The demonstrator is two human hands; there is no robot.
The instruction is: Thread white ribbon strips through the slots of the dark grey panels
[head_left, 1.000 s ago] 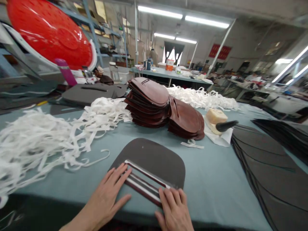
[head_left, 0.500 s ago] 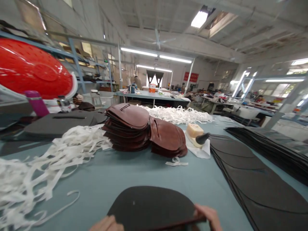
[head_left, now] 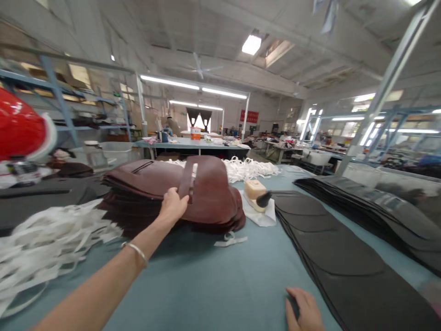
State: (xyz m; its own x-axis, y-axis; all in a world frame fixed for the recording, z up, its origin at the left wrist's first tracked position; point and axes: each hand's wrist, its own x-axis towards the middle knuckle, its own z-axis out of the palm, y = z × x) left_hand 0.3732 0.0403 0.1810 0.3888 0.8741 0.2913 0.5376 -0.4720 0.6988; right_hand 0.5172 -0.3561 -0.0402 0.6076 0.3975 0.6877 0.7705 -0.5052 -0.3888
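- The right hand [head_left: 303, 310] lay open at the bottom of the view, well to the near right of the brown stack, its fingers slightly spread and holding nothing, resting at the edge of the black stack [head_left: 330, 248].
- The left hand [head_left: 173, 207] was narrowed and closed on the near edge of the brown stack [head_left: 210, 193], a pile of leather panels, just below a slotted tab [head_left: 190, 183] on the top panel. A bangle [head_left: 137, 252] circled that wrist.
- The table [head_left: 193, 285], covered in blue-grey cloth, ran under the brown stack.
- A white loop [head_left: 230, 240] lay just in front of the brown stack.
- White strips [head_left: 44, 234] lay heaped to its left, touching its near left side.
- A cream block [head_left: 254, 189] sat on a white cloth [head_left: 259, 215] just to its right, with a black-tipped tool [head_left: 263, 199] against the block.
- More white strips [head_left: 250, 169] lay just behind it.
- A red tub [head_left: 19, 126] stood well to its left.
- A far table [head_left: 189, 143] stood beyond it, holding an orange bucket [head_left: 195, 133].
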